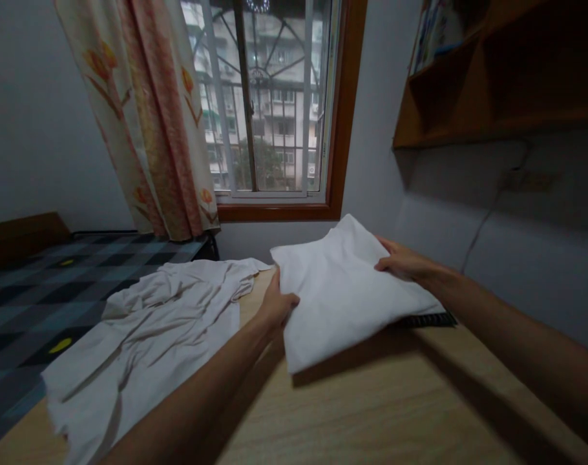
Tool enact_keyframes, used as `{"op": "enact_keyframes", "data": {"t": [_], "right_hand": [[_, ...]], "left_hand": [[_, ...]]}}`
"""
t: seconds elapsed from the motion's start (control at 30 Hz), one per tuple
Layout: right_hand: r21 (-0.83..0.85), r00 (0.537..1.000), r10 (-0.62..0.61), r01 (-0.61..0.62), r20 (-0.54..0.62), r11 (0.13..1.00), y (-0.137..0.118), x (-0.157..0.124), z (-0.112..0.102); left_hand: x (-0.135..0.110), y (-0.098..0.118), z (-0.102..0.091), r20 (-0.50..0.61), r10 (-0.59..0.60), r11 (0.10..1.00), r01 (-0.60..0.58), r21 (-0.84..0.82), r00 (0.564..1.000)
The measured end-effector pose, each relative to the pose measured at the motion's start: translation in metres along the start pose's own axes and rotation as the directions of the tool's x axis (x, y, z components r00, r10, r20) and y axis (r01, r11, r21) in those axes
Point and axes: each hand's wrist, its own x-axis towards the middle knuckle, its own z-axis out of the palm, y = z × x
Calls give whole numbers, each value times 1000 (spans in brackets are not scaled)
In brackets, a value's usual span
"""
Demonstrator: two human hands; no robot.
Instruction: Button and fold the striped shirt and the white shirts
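Note:
A white pillow-shaped cloth bundle (342, 290) hangs tilted just above the wooden table (371, 407). It may be a cushion or folded fabric; I cannot tell which. My left hand (278, 302) grips its left edge, thumb on top and fingers hidden behind. On the opposite edge, my right hand (403, 259) is closed with the thumb pressed on the upper face. To the left, a crumpled white cloth (172, 323) spreads over the table. Part of a black ridged object (430, 320) shows beneath the bundle's right corner.
A bed with a dark checked cover (13, 316) stands at the left. Behind the table are a window (274, 129) and a flowered curtain (158, 123). A wooden wall shelf (449, 110) juts out at upper right, and a cable (483, 226) hangs below it.

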Motion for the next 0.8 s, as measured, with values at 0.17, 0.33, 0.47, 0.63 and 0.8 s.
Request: {"op": "enact_keyframes", "data": {"t": [0.17,0.33,0.47,0.63,0.8], "right_hand": [[-275,959,-53,-27,-279,961,31,23,-99],[-738,944,-100,-178,-316,651,119,13,-89],[-817,977,-53,-144,-208,558,182,-6,-28],[-917,967,-166,-119,-194,381,212,-23,-9],[-940,903,-370,-95,-221,329,221,-40,-10]], "left_hand": [[64,11,75,90,199,949,-215,230,976],[49,-47,102,570,175,360,-591,722,803],[14,-98,96,760,-80,284,-716,637,645],[-7,-104,77,775,-79,251,-740,624,627],[-26,-81,31,794,-73,165,-778,606,603]]}}
